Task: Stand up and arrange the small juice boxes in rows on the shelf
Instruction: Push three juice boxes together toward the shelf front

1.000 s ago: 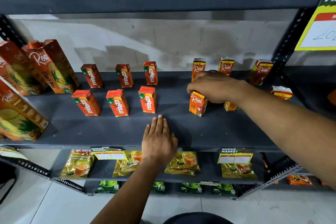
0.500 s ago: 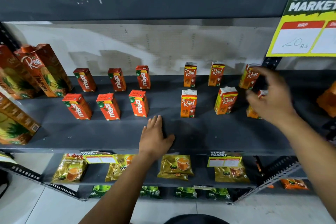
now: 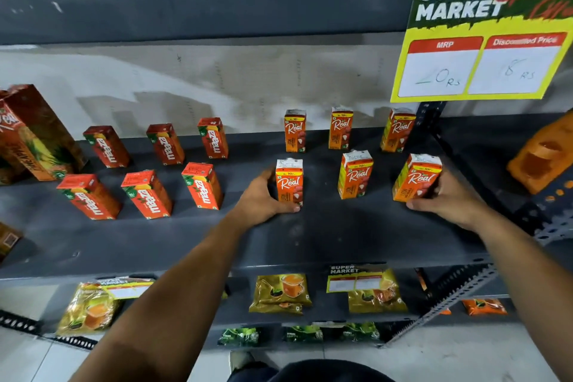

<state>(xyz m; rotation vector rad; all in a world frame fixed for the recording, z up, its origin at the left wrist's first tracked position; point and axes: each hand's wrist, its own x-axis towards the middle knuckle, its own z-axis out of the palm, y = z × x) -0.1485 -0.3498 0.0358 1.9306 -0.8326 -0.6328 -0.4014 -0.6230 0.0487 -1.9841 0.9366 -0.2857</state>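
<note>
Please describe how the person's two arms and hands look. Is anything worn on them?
Both forearms are bare up to the frame's lower edge; no sleeve shows. The left hand and the right hand wear no glove. I see no watch, bracelet or ring, and no markings on either arm. The fingers are mostly hidden behind juice boxes.

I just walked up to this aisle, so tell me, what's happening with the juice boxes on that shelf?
A person is lining up small juice boxes on the grey shelf. The left hand grips the front-left Real box, and the right hand holds the front-right Real box. The six Real boxes stand upright in two rows of three, beside six Maaza boxes set out the same way.
</note>
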